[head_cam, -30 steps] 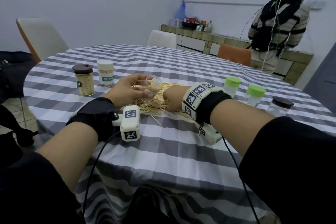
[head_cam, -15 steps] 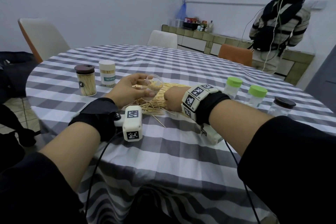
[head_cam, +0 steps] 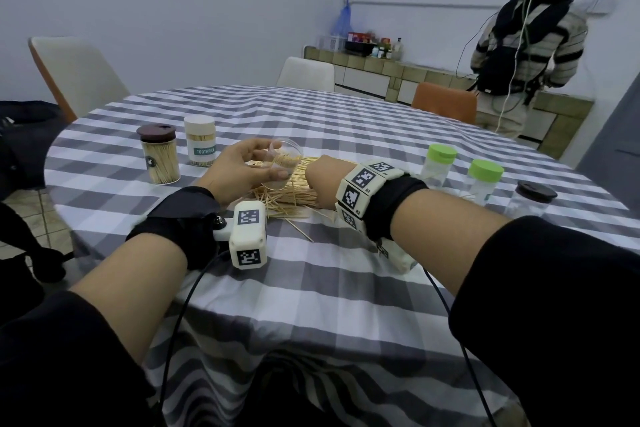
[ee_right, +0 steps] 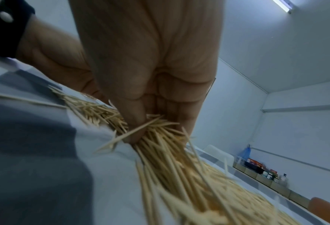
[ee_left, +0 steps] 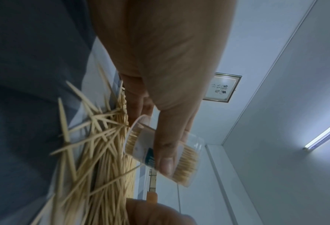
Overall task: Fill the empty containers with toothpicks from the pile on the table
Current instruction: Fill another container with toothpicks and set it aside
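A pile of toothpicks (head_cam: 291,198) lies on the checked table (head_cam: 346,281) between my hands. My left hand (head_cam: 239,172) grips a clear open container (head_cam: 282,163) tilted on its side just above the pile; it holds some toothpicks (ee_left: 183,159). In the left wrist view my thumb lies across the container (ee_left: 160,146). My right hand (head_cam: 320,184) reaches down into the pile, and the right wrist view shows its fingers (ee_right: 139,121) pinching a bunch of toothpicks (ee_right: 160,137). Its fingertips are hidden in the head view.
Two filled containers stand at the left: a brown-lidded one (head_cam: 159,158) and a white labelled one (head_cam: 201,140). At the right stand two green-lidded containers (head_cam: 438,165) (head_cam: 483,180) and a dark-lidded one (head_cam: 531,201). Chairs ring the table; a person (head_cam: 526,45) stands at the far counter.
My right hand has shifted slightly within the pile. The left hand keeps the tilted container in nearly the same place.
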